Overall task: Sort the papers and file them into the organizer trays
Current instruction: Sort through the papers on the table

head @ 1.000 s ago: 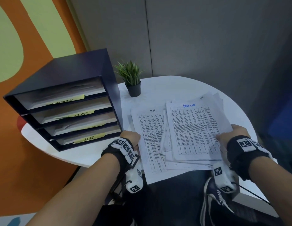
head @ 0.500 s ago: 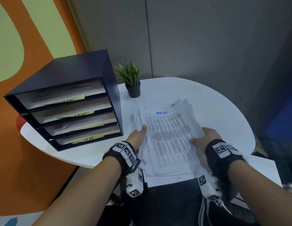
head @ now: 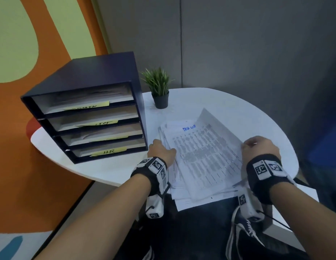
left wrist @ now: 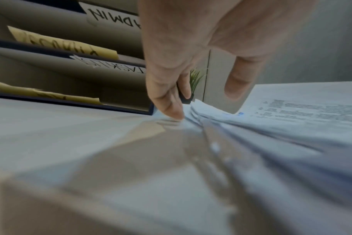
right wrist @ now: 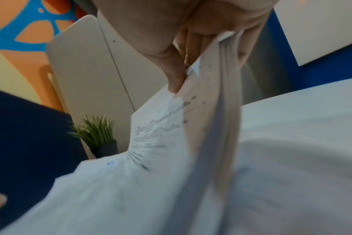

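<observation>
The organizer (head: pixel 99 76) carried yellow sticky labels: the top tray's label (left wrist: pixel 115 17) read "ADMIN", upside down in the left wrist view, and the bottom tray's label (head: pixel 109 151) read "HR". The other labels and the blue handwriting (head: pixel 189 127) heading the top sheet were illegible.

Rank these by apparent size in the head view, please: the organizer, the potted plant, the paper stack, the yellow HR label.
1. Organizer and paper stack: they look similar, and the stack lies nearer the camera, so I do not rank them.
2. Potted plant.
3. Yellow HR label.
</observation>
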{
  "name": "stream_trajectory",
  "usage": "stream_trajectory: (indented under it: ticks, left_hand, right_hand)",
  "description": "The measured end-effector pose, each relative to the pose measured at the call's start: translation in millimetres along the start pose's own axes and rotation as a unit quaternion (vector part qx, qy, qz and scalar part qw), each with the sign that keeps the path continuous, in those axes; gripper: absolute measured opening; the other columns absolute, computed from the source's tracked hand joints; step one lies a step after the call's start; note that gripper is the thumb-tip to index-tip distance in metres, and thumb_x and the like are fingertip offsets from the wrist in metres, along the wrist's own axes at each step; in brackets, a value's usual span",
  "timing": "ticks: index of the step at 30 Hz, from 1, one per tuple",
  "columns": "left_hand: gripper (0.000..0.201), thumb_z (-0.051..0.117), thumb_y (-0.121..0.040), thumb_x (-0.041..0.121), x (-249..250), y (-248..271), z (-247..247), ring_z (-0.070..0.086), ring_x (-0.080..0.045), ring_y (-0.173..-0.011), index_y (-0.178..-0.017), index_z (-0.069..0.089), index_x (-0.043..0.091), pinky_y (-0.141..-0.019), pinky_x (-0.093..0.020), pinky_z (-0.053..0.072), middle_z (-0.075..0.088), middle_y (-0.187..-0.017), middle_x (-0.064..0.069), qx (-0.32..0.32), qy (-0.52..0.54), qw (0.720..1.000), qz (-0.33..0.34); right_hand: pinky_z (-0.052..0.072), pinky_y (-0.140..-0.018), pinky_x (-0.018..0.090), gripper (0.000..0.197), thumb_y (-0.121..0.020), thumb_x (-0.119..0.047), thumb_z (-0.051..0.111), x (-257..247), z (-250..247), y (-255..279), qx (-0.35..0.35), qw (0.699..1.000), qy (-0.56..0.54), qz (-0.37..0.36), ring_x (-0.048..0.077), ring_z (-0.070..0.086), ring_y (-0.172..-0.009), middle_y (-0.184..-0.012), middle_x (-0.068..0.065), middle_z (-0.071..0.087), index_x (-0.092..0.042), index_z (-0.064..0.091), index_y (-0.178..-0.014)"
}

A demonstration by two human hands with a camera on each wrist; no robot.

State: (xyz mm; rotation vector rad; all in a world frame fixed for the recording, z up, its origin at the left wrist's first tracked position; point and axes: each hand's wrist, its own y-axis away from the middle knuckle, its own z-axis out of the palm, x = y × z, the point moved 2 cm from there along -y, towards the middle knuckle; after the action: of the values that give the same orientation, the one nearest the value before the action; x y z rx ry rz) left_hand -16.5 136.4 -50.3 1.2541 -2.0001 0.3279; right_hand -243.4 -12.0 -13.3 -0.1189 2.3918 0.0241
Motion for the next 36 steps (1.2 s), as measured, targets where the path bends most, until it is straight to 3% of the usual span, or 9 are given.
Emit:
stream_trajectory:
  ticks: [4,7,10,14,19,25,30,33,36]
  left_hand:
    - [0.059,0.063,-0.084,0.031,14,12,-8,0.056,-0.027,-0.113,-0.134,0.042,0.009,-0.092,-0.033,0.048,0.050,-0.131,-0.010,0.004,0.024,1.000,-0.007]
    - [0.038,0.063,-0.086,0.039,20,24,-7,0.057,-0.016,-0.079,-0.113,0.049,0.016,-0.071,-0.028,0.046,0.058,-0.100,-0.004,-0.039,0.061,0.997,-0.014]
    - [0.054,0.068,-0.077,0.059,13,33,4,0.059,-0.014,-0.068,-0.100,0.055,0.012,-0.056,-0.024,0.045,0.061,-0.085,-0.004,-0.082,0.043,0.995,-0.022]
    - [0.085,0.058,-0.072,0.074,12,43,22,0.063,-0.030,-0.100,-0.120,0.056,0.004,-0.085,-0.037,0.055,0.060,-0.118,-0.010,-0.071,0.018,0.997,-0.036]
    - [0.015,0.049,-0.096,0.014,35,41,17,0.060,-0.024,-0.089,-0.104,0.059,0.006,-0.075,-0.027,0.044,0.059,-0.102,-0.008,-0.062,0.218,0.971,-0.075]
    - [0.022,0.056,-0.092,0.009,57,37,-5,0.053,-0.015,-0.066,-0.114,0.054,0.013,-0.049,-0.017,0.040,0.056,-0.092,-0.004,0.021,0.269,0.963,-0.017]
    - [0.027,0.066,-0.088,0.015,66,39,-35,0.065,-0.019,-0.085,-0.110,0.051,0.020,-0.077,-0.028,0.056,0.066,-0.116,-0.008,0.025,0.312,0.950,0.013]
    - [0.029,0.069,-0.086,0.015,64,41,-51,0.069,-0.018,-0.088,-0.110,0.053,0.020,-0.079,-0.029,0.057,0.067,-0.119,-0.010,0.000,0.326,0.945,0.035]
    - [0.024,0.064,-0.090,0.011,64,45,-69,0.071,-0.020,-0.093,-0.114,0.060,0.012,-0.087,-0.037,0.057,0.072,-0.110,-0.008,-0.051,0.345,0.934,0.074]
  right_hand:
    - [0.049,-0.067,0.029,0.004,-0.086,-0.021,0.062,-22,-9,5,0.018,0.996,-0.085,0.007,0.027,0.062,-0.075,-0.081,0.005,0.067,-0.020,0.065,-0.084]
    - [0.046,-0.070,0.027,0.003,-0.086,-0.019,0.063,-32,-25,16,0.037,0.989,-0.143,-0.008,0.023,0.063,-0.076,-0.083,0.000,0.067,-0.019,0.066,-0.088]
    - [0.040,-0.070,0.023,0.004,-0.086,-0.016,0.065,-25,-36,32,0.042,0.982,-0.186,-0.012,0.017,0.060,-0.070,-0.083,-0.001,0.067,-0.017,0.067,-0.089]
    - [0.042,-0.074,0.024,0.007,-0.088,-0.014,0.065,-3,-43,47,0.026,0.971,-0.238,-0.020,0.018,0.060,-0.077,-0.086,0.005,0.067,-0.012,0.069,-0.094]
    - [0.045,-0.056,0.010,0.013,-0.089,-0.012,0.065,19,-40,44,0.008,0.970,-0.244,-0.009,0.015,0.056,-0.065,-0.080,0.006,0.064,-0.005,0.069,-0.099]
    - [0.043,-0.076,0.022,0.029,-0.089,-0.012,0.061,30,-28,39,-0.058,0.968,-0.239,0.054,0.021,0.058,-0.090,-0.109,0.007,0.066,-0.010,0.062,-0.119]
    - [0.042,-0.091,0.034,0.059,-0.084,-0.014,0.073,22,-13,44,-0.149,0.961,-0.223,0.064,0.028,0.056,-0.110,-0.131,0.011,0.056,-0.009,0.047,-0.136]
    - [0.043,-0.077,0.032,0.060,-0.079,-0.021,0.078,17,-5,49,-0.191,0.954,-0.221,0.070,0.021,0.053,-0.076,-0.109,0.010,0.058,-0.010,0.051,-0.131]
    - [0.044,-0.067,0.028,0.040,-0.076,-0.035,0.078,5,-7,54,-0.235,0.948,-0.209,0.041,0.020,0.056,-0.071,-0.093,0.002,0.065,-0.007,0.064,-0.101]
